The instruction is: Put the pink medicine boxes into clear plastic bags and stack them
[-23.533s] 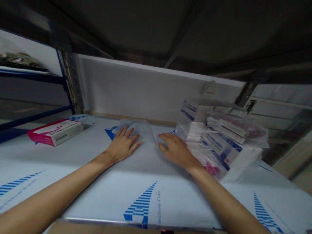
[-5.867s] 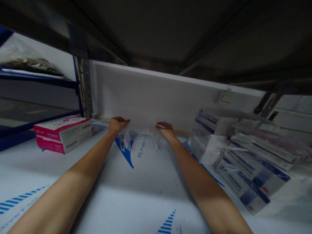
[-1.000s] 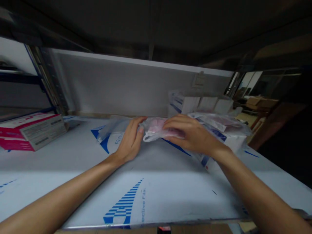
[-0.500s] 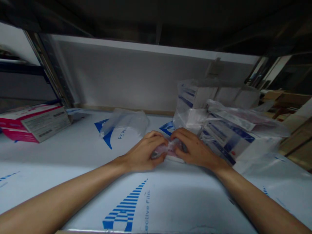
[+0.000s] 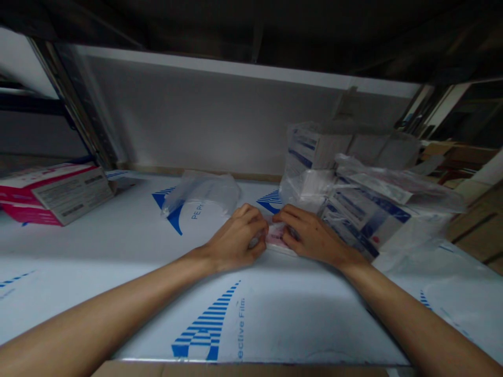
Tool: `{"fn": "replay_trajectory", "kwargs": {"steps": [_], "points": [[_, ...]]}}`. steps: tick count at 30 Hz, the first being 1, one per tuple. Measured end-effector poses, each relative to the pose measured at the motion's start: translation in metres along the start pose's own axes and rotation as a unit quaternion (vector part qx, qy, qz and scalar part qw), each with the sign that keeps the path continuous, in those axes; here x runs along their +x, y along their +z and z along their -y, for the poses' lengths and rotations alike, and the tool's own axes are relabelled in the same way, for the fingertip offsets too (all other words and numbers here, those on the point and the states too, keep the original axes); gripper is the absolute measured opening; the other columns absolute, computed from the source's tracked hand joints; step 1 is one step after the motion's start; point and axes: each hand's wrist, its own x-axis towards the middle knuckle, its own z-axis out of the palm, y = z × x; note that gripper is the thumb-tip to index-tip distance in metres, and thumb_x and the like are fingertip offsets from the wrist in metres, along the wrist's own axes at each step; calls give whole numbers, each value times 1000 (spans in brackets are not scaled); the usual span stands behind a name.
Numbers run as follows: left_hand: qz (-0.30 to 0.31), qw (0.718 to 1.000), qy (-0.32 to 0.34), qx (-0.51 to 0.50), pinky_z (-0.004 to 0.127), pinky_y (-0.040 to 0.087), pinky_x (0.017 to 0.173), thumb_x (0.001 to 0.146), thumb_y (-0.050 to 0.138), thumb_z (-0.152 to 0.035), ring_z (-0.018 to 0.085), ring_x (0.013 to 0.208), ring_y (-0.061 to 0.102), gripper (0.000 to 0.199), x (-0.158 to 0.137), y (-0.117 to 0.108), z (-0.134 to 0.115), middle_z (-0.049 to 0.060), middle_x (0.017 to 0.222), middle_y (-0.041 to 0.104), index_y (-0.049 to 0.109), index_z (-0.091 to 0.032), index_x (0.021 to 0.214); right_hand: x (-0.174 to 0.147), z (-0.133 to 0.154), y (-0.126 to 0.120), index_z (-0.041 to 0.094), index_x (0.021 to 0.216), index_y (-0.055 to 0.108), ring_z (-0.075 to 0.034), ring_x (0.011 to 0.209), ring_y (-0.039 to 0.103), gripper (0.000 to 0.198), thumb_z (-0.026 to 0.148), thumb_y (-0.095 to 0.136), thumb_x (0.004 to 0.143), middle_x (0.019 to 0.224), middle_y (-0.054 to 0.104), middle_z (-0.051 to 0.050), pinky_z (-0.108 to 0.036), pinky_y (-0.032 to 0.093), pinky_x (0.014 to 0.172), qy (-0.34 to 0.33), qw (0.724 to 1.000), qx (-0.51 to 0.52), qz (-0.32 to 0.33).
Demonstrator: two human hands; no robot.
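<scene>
Between my hands lies a small pink-and-white pack (image 5: 277, 238) with clear plastic around it, flat on the film-covered shelf (image 5: 306, 309). My left hand (image 5: 239, 238) has its fingers curled at the pack's left end, gripping the plastic. My right hand (image 5: 308, 233) bends over the right end, thumb and fingers closed on the plastic. Both hands hide much of the pack. Just behind them is an empty-looking clear plastic bag (image 5: 208, 191).
At right, blue-and-white boxes (image 5: 365, 214) in clear plastic stand close to my right hand, with more wrapped boxes (image 5: 310, 152) behind. A pink-and-white carton (image 5: 58, 191) sits at far left. A dark shelf (image 5: 251, 31) hangs overhead, and a metal post (image 5: 66, 99) rises at left.
My left fingers have shifted slightly right against the pack, and more of its pink printed face shows between my hands. The view has tilted slightly, revealing cardboard below the shelf's front edge.
</scene>
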Motion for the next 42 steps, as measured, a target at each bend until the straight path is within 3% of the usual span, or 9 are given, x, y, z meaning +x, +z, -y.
{"fn": "replay_trajectory", "kwargs": {"steps": [2,5,8,11,20,24,28,38,42], "points": [[-12,1000,13,-2,47,48,102,84,58,-14,28,116,51,11,-1,0,2,8,108,64,65,-20,91,-1,-1,1,20,109,64,-21,90,66,31,9,51,83,104,66,-8,-36,56,80,-2,1000,-2,-7],[-8,999,25,-23,48,44,109,85,58,-13,29,132,43,28,-2,1,4,8,118,66,63,-20,112,-2,-2,1,20,111,63,-22,94,67,34,8,52,82,106,66,-9,-36,57,82,-5,1000,-1,-17],[-10,999,22,-27,47,46,106,86,56,-12,27,124,49,38,-1,1,5,10,120,65,59,-17,124,-2,-1,-1,20,114,62,-22,97,67,36,7,51,83,107,66,-9,-37,57,85,-4,999,10,-31],[-10,1000,17,-11,47,48,100,87,54,-12,27,110,53,36,1,1,4,9,107,66,61,-17,123,0,2,-2,20,113,63,-22,97,67,35,6,51,82,105,66,-8,-37,57,85,-4,999,13,-43],[-80,997,0,17,42,48,94,96,55,-25,25,103,54,19,1,-1,14,8,97,63,67,-18,108,-2,-3,-4,18,113,65,-25,93,68,42,5,49,76,104,68,-11,-39,58,81,12,995,-48,-88],[-105,994,4,10,43,48,100,96,55,-24,25,109,54,24,0,-5,14,10,107,63,67,-17,116,-4,-3,-6,17,116,66,-27,98,69,42,8,49,78,107,70,-12,-41,57,85,16,995,-55,-82],[-76,996,52,-23,48,44,109,95,56,-22,26,124,51,32,0,-3,12,10,124,64,61,-20,126,-3,0,-3,18,115,66,-26,94,70,33,15,55,84,103,73,-10,-39,57,84,2,996,-52,-66],[-122,992,27,11,40,50,97,101,42,-16,23,107,56,31,2,-6,9,11,105,63,62,-14,125,-2,0,-4,14,108,69,-21,73,67,29,11,53,85,87,70,-7,-33,53,67,13,987,-117,-111],[-134,989,54,-3,44,50,101,100,49,-19,24,114,55,28,1,-6,13,11,113,64,61,-18,125,-2,-1,-4,14,107,69,-21,76,68,25,13,54,88,88,70,-7,-32,54,68,-22,986,-101,-130]]}}
